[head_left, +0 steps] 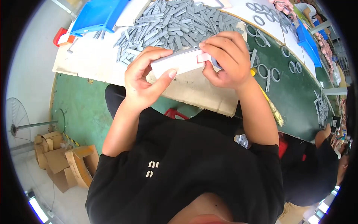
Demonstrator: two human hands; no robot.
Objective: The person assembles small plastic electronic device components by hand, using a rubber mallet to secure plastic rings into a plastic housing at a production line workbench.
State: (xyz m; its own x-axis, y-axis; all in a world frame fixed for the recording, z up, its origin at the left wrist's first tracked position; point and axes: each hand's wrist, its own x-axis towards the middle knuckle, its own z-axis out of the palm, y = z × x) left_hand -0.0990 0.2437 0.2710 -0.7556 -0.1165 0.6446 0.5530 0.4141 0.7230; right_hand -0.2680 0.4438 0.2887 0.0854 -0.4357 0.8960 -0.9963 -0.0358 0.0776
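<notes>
Pale block (179, 62) fills left hand's (144, 76) and right hand's (228, 59) grip, between grey pile (175, 26) and table edge (209, 103)

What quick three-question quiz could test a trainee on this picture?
1. True or false: the left hand and the right hand are both on the white piece.
2. Which colour is the tray to the left of the gray pile?
A) red
B) blue
C) yellow
3. Fill in: the cardboard boxes are on the person's ____ side.

Key: 1. True; 2. B; 3. left
</notes>
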